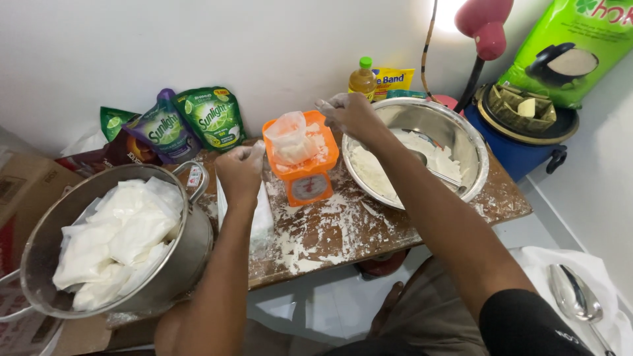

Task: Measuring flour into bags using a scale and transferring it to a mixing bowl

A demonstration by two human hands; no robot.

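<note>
- My left hand [241,173] fingers pinch the small clear plastic bag of white flour [290,138] on the orange kitchen scale [304,173], centre frame.
- My right hand [349,113] hovers half-curled beside it, empty.
- Right: steel mixing bowl [465,142] holds flour; lower left: large steel pot [191,247] holds filled bags.

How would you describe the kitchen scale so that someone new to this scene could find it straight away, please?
On the flour-dusted wooden table, look between the big pot of filled white bags and the wide steel bowl. The scale stands there, a plastic bag on its tray. It is the only bright orange thing, with a round dial in front.
</note>
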